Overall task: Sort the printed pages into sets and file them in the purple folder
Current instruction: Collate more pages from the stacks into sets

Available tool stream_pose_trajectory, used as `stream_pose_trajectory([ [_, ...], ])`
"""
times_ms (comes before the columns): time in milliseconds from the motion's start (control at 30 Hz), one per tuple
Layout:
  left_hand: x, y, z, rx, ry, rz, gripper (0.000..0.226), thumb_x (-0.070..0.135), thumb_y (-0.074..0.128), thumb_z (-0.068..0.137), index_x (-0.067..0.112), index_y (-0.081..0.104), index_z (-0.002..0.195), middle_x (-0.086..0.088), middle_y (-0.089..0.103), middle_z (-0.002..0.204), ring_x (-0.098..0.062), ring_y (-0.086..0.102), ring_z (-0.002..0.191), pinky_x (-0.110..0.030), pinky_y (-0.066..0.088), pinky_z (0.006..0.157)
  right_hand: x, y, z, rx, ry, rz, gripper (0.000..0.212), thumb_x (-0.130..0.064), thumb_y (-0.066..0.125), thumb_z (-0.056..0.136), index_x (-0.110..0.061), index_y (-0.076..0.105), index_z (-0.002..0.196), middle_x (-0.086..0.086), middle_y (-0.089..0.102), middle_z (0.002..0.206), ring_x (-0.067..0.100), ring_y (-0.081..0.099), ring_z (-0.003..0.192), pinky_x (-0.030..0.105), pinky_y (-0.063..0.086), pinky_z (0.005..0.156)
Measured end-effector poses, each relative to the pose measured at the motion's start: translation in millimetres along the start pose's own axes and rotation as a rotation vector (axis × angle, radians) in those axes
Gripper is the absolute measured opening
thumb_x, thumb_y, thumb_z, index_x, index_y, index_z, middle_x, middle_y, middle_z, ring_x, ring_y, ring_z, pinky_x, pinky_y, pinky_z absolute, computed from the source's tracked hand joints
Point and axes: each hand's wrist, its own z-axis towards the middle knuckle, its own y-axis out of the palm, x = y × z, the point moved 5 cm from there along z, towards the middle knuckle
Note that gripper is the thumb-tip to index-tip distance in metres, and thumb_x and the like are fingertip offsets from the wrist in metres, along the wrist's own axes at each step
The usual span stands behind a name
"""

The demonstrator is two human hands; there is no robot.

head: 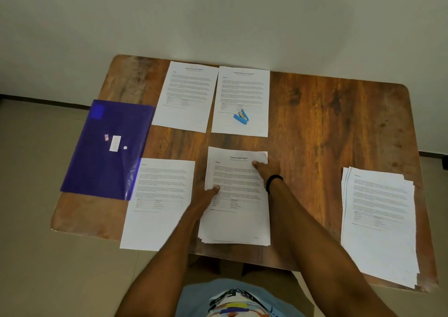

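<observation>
Take the Health Report stack (236,217) as your landmark. It is a slightly fanned set of printed pages on the wooden table (327,123), at the near edge straight ahead of you.

Your left hand (206,196) grips the stack's left edge with the thumb pressed on the top sheet; the fingers beneath are hidden. Your right hand (268,169), with a black wristband (274,183) on its wrist, pinches the stack's far right corner, which curls up a little.

Just left of the stack lies a single page (157,210), hanging over the table's near edge. Further left and a little beyond it, the purple folder (109,152) lies flat, overlapping that page's corner and jutting past the table's left side.

Beyond the stack, two sheets lie side by side. The right sheet (242,91) carries a blue stapler (241,118), and the left sheet (186,96) is bare. Well to the right of the stack sits a loose pile (380,219) of pages.

The table is dark-grained wood with rounded corners. It stands by a plain pale wall (218,14), with beige tiled floor (36,195) on both sides.
</observation>
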Motion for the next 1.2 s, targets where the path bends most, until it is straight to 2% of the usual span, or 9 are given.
stream_pose_trajectory([
  [267,4.9,-1.8,-6.9,-0.025,0.032,0.015,0.032,0.032,0.059,0.099,0.029,0.051,0.129,0.009,0.064,0.118,-0.006,0.066,0.089,-0.015,0.056,0.069,1.9,2.6,4.5,-0.010,-0.004,0.031,0.020,-0.014,0.074,0.088,-0.011,0.067,0.107,0.012,0.073,0.103,0.027,0.072,0.089,0.041,0.062,0.074],
  [400,3.0,-6.1,-10.4,0.031,0.047,0.004,0.038,0.032,0.060,0.098,0.026,0.048,0.134,0.011,0.059,0.116,-0.005,0.063,0.088,-0.009,0.050,0.060,1.6,-8.2,2.6,0.054,-0.115,-0.104,0.051,-0.035,0.078,0.084,-0.014,0.054,0.123,0.006,0.067,0.117,0.022,0.067,0.099,0.037,0.059,0.082],
  [533,-13.1,-18.2,-0.9,0.035,0.008,-0.104,0.060,0.058,0.072,0.081,0.036,0.052,0.133,0.008,0.066,0.125,-0.021,0.070,0.102,-0.044,0.059,0.090,14.3,-17.0,-19.4,-0.107,-0.049,0.016,0.088,-0.059,0.084,0.068,-0.019,0.046,0.136,0.004,0.065,0.123,0.025,0.069,0.104,0.047,0.059,0.088],
  [700,-5.7,-27.3,-5.3,-0.047,0.024,-0.166,0.051,0.047,0.073,0.087,0.033,0.055,0.133,-0.001,0.068,0.126,-0.029,0.069,0.108,-0.053,0.056,0.091,27.0,0.9,-62.3,-0.658,0.053,0.129,0.057,-0.024,0.084,0.081,-0.011,0.060,0.131,0.014,0.068,0.125,0.032,0.067,0.114,0.052,0.054,0.096],
  [800,5.2,-41.8,-14.9,0.043,0.060,-0.077,0.033,0.031,0.064,0.096,0.019,0.058,0.126,-0.003,0.067,0.125,-0.019,0.067,0.107,-0.031,0.056,0.089,31.0,6.3,-69.1,-0.547,0.003,0.081,0.051,-0.014,0.085,0.076,-0.011,0.065,0.122,0.012,0.071,0.120,0.031,0.070,0.107,0.048,0.058,0.088],
  [867,4.7,-70.0,-18.1,0.382,0.186,0.143,0.035,0.033,0.063,0.095,0.010,0.060,0.122,0.001,0.065,0.119,-0.005,0.062,0.110,-0.018,0.047,0.093,28.1,6.6,-71.1,-0.478,-0.017,0.102,0.044,-0.010,0.083,0.077,-0.010,0.066,0.118,0.012,0.073,0.114,0.034,0.071,0.105,0.048,0.060,0.084],
  [933,-9.6,-98.7,-22.4,0.589,0.155,0.259,0.044,0.033,0.066,0.093,0.010,0.056,0.128,-0.004,0.060,0.127,-0.013,0.057,0.123,-0.028,0.043,0.105,24.7,4.7,-71.0,-0.486,-0.021,0.150,0.045,-0.005,0.081,0.078,-0.008,0.065,0.120,0.015,0.072,0.116,0.037,0.069,0.107,0.054,0.058,0.088],
  [1033,-48.2,-132.6,-38.8,0.682,-0.240,0.478,0.075,0.046,0.071,0.085,0.019,0.036,0.146,-0.018,0.039,0.149,-0.039,0.036,0.137,-0.053,0.034,0.112,14.8,-3.2,-72.6,-0.523,-0.029,0.197,0.051,0.001,0.078,0.081,-0.007,0.060,0.129,0.017,0.068,0.124,0.037,0.067,0.113,0.057,0.055,0.092],
  [1200,-75.6,-122.6,-57.9,0.624,-0.325,0.628,0.101,0.077,0.050,0.084,0.015,0.016,0.156,-0.022,0.011,0.161,-0.044,0.019,0.145,-0.057,0.024,0.116,20.6,-27.3,-70.2,-0.656,0.097,0.309,0.054,0.007,0.060,0.093,-0.010,0.050,0.143,0.020,0.056,0.141,0.040,0.054,0.130,0.060,0.042,0.107],
])
